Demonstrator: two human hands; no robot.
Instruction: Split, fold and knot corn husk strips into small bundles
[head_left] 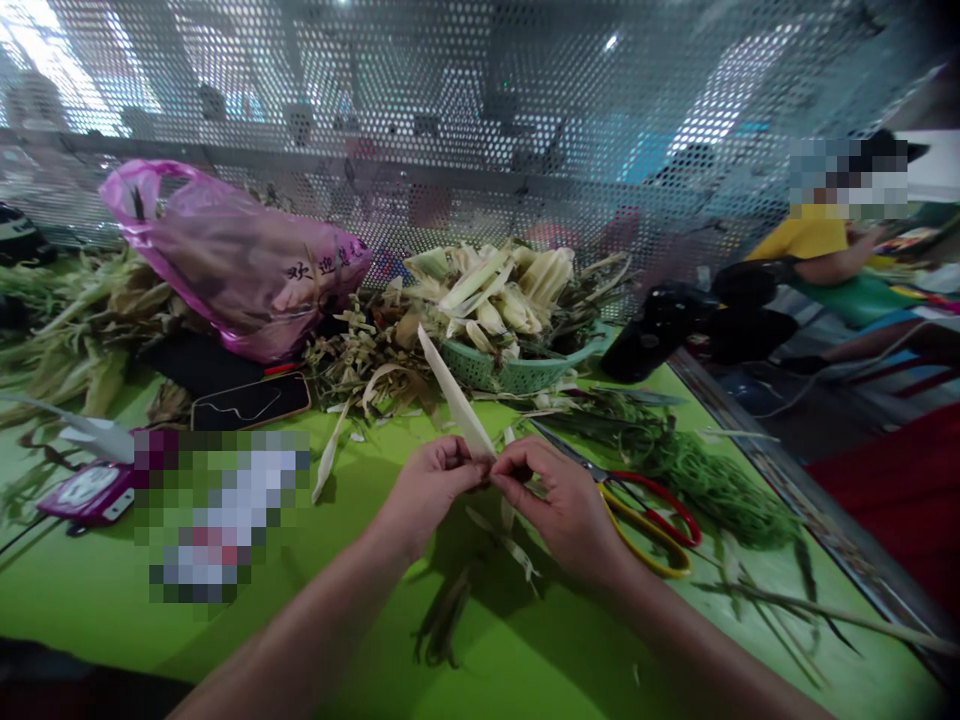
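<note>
Both hands meet over the green tabletop, pinching the lower end of a pale corn husk strip [455,400] that points up and to the left. My left hand [435,490] has its fingers curled round the strip's base. My right hand [559,500] presses thumb and forefinger together at the same end. Narrow husk pieces hang below the fingers. Under the hands lies a dark, dried husk tuft [442,625]. Scissors [637,538] with a yellow and a red handle lie just right of my right hand, their blades partly covered by it.
A green basket [525,375] heaped with corn husks stands behind the hands. Left of it are a pink plastic bag [247,270], a phone [251,402] and a purple device [86,498]. Green strands [727,495] and a black container [649,330] sit rightward. Another person [806,235] sits beyond.
</note>
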